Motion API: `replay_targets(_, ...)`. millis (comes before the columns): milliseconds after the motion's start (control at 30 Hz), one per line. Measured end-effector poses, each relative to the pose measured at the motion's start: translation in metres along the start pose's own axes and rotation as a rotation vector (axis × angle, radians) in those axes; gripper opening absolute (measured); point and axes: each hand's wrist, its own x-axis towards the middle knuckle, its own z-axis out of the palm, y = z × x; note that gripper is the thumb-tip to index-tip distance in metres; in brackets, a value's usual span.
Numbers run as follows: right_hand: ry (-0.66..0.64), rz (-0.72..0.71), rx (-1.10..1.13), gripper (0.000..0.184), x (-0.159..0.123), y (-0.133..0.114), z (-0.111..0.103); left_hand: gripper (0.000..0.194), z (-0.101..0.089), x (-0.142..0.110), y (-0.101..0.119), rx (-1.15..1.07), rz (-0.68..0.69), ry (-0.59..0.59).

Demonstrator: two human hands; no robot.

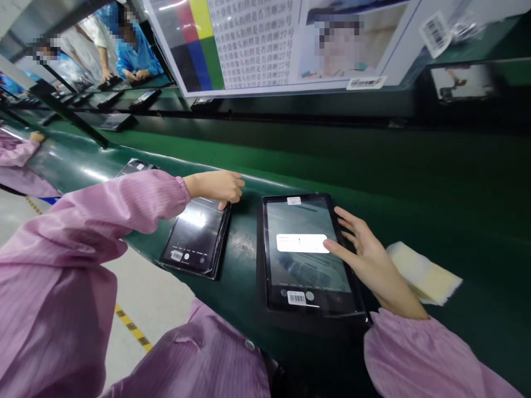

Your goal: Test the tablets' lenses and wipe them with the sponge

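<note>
– While the right hand (pixel 367 257) spreads open over the edge of the right tablet (pixel 305 265), thumb over screen, where's the left hand (pixel 218 187)?
– Half-curled, top corner of the left tablet (pixel 199 235); gripping, can't tell.

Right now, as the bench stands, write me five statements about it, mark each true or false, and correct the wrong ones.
1. The right hand's thumb is over the right end of the white pop-up box. True.
2. That box is on the left tablet's screen. False: it is on the right tablet's.
3. A pale yellow cloth lies to the right of the right tablet. True.
4. The left hand is on the cloth. False: it is at the far end of the left tablet.
5. The printed chart above the bench has no colour blocks. False: it has several, including red, yellow, blue and green.
</note>
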Motion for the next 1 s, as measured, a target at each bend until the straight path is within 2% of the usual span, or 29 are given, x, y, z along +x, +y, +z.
replay_targets(133, -0.031, -0.047, -0.076, 0.086, -0.001, 0.001, 0.000, 0.032, 0.002, -0.001, -0.004, -0.043, 0.016, -0.003)
replay_targets(267, -0.021, -0.097, -0.147, 0.084, 0.001, 0.004, 0.002, 0.019, 0.005, -0.028, 0.006, -0.029, -0.062, 0.043)
replay_targets(333, -0.012, -0.088, -0.175, 0.083, 0.001, 0.005, 0.004, 0.022, 0.015, -0.051, 0.020, 0.028, -0.182, 0.153)
replay_targets(467, 0.025, -0.051, -0.174, 0.083, 0.002, 0.003, 0.006, 0.024, 0.052, -0.097, 0.063, 0.162, -0.549, 0.515)
replay_targets(567, 0.053, -0.020, -0.167, 0.082, 0.004, -0.001, 0.009, 0.027, 0.082, -0.119, 0.094, 0.199, -0.740, 0.654)
replay_targets(633, 0.072, -0.007, -0.158, 0.084, 0.005, -0.004, 0.011, 0.030, 0.096, -0.125, 0.109, 0.200, -0.802, 0.677)
replay_targets(733, 0.085, -0.007, -0.124, 0.083, 0.006, -0.003, 0.011, 0.032, 0.107, -0.127, 0.121, 0.174, -0.813, 0.659)
replay_targets(833, 0.055, -0.011, -0.090, 0.080, 0.007, 0.004, 0.009, 0.034, 0.105, -0.126, 0.127, 0.158, -0.815, 0.650)
replay_targets(1000, 0.040, -0.040, -0.056, 0.076, 0.009, 0.013, 0.007, 0.040, 0.092, -0.116, 0.137, 0.138, -0.802, 0.689)
